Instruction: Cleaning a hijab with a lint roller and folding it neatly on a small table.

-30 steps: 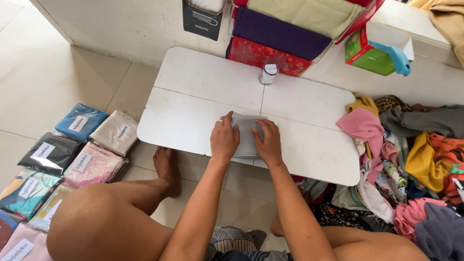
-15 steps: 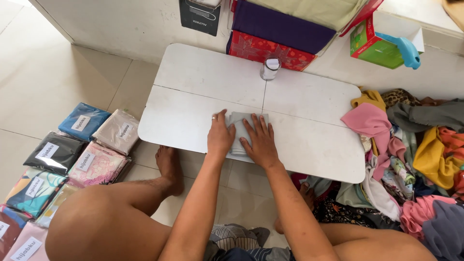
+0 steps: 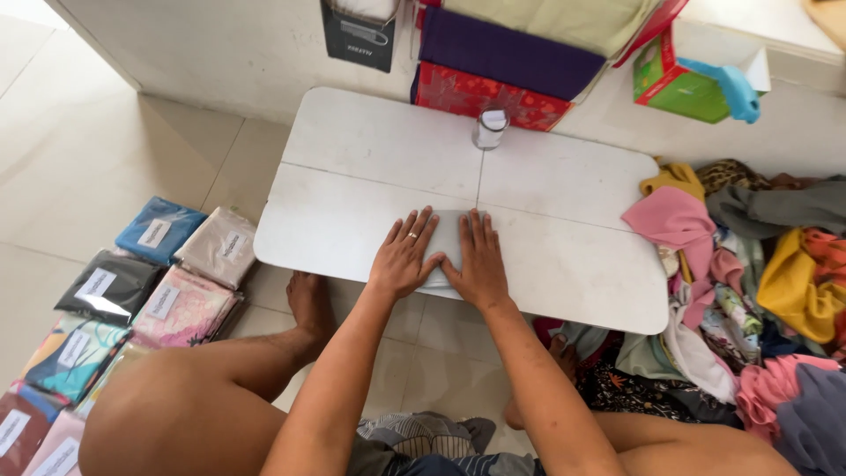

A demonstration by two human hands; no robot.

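Observation:
A flat pale grey packet lies near the front edge of a low white folding table. My left hand, a ring on one finger, rests flat on the packet's left part with fingers spread. My right hand presses flat on its right part, thumb touching the left hand. Both palms cover most of the packet, so little of it shows. A small clear cup-like object stands at the table's far middle.
Several bagged folded cloths lie on the tiled floor at left. A heap of loose colourful fabric sits at right. Folded textiles, a dark box and a green tissue box stand behind the table. My bare legs lie below.
My hands have slid slightly apart and forward over the packet, flattening it. The view has shifted a little; the table stays put.

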